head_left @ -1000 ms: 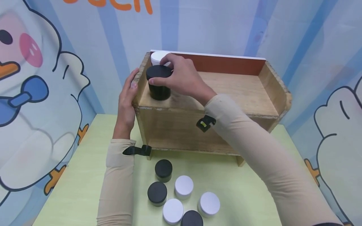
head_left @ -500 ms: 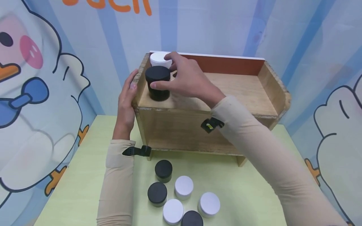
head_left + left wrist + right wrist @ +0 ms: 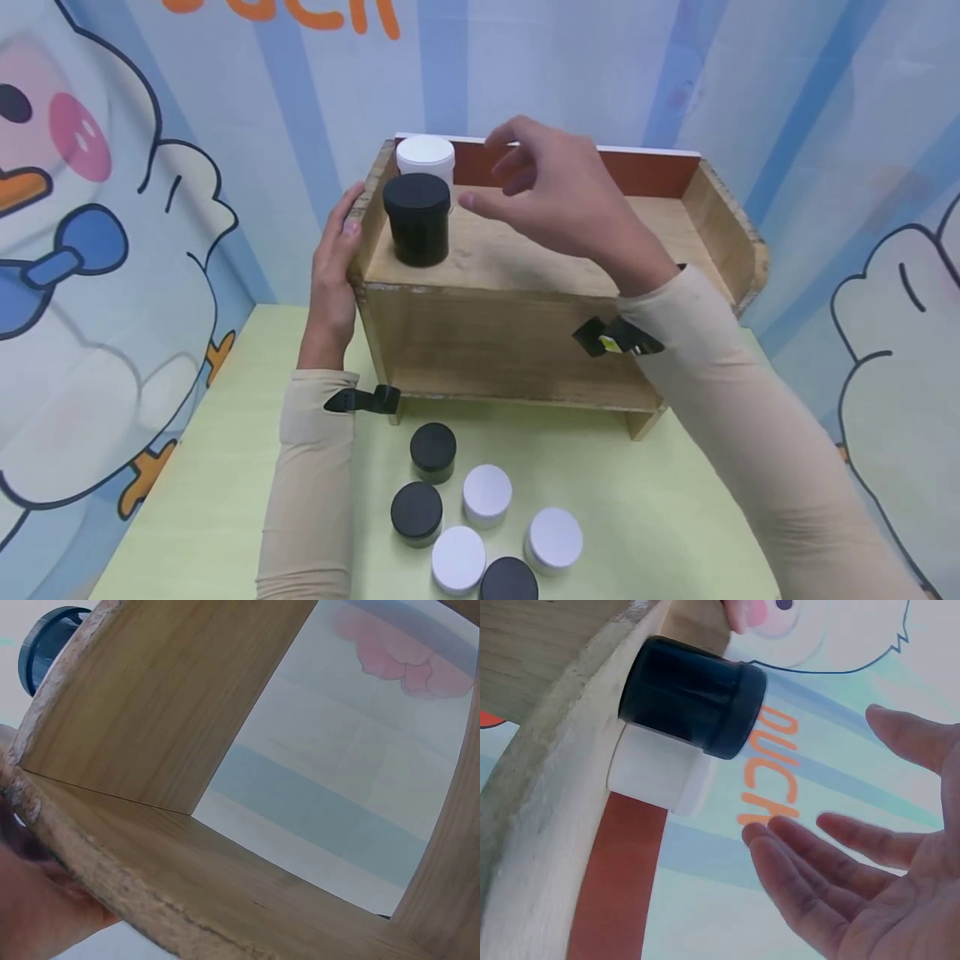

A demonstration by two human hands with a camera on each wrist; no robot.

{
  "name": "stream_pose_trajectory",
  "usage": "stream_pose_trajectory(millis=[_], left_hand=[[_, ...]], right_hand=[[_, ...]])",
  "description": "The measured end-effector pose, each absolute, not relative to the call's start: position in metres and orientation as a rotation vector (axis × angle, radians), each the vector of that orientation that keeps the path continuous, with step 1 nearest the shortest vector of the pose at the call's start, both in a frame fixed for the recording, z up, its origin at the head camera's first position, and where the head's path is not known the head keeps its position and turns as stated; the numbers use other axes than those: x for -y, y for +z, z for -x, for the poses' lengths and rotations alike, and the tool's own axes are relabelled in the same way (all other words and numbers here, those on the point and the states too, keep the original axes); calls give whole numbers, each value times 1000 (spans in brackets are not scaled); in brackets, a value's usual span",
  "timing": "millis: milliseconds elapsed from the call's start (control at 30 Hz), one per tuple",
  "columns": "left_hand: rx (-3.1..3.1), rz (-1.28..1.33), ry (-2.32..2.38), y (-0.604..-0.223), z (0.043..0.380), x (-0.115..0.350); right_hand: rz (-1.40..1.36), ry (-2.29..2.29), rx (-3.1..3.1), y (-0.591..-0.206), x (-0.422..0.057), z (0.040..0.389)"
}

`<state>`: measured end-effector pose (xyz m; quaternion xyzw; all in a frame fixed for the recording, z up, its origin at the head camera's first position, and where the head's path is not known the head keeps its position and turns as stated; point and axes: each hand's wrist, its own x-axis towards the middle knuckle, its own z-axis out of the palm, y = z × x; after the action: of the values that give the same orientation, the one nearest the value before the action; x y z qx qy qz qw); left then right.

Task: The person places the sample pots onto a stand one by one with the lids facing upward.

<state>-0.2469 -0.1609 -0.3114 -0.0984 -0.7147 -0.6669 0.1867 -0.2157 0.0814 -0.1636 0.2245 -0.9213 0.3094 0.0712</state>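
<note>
On the upper board of a wooden shelf (image 3: 487,350), a black lidded jar (image 3: 417,229) stands upright at the left end. Right behind it, in the corner, is a white lidded jar (image 3: 425,152). My right hand (image 3: 573,196) is to the right of both jars, above the board, fingers spread and loosely bent, holding nothing. The right wrist view shows its palm (image 3: 900,900) apart from the black jar (image 3: 686,694). My left hand (image 3: 333,275) rests with extended fingers along the outside of the shelf's left side panel; the left wrist view catches only part of this hand (image 3: 45,907).
On the yellow-green table (image 3: 675,500) before the shelf stand three black-lidded jars, one of them nearest the shelf (image 3: 432,448), and three white-lidded jars, one at the right (image 3: 553,537). A printed duck backdrop (image 3: 562,67) hangs close behind the shelf.
My right hand has let go of the black jar and drawn away to the right and up. The jar stays on the board. The left hand keeps its place.
</note>
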Motion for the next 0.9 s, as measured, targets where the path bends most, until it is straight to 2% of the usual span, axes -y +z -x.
stream_pose_trajectory(millis=[533, 900], left_hand=[[2033, 252, -1865, -312, 248, 160], [2022, 246, -1870, -312, 248, 159]], right_hand=[[-908, 1064, 2622, -180, -107, 186], [-912, 1317, 2362, -205, -117, 184]])
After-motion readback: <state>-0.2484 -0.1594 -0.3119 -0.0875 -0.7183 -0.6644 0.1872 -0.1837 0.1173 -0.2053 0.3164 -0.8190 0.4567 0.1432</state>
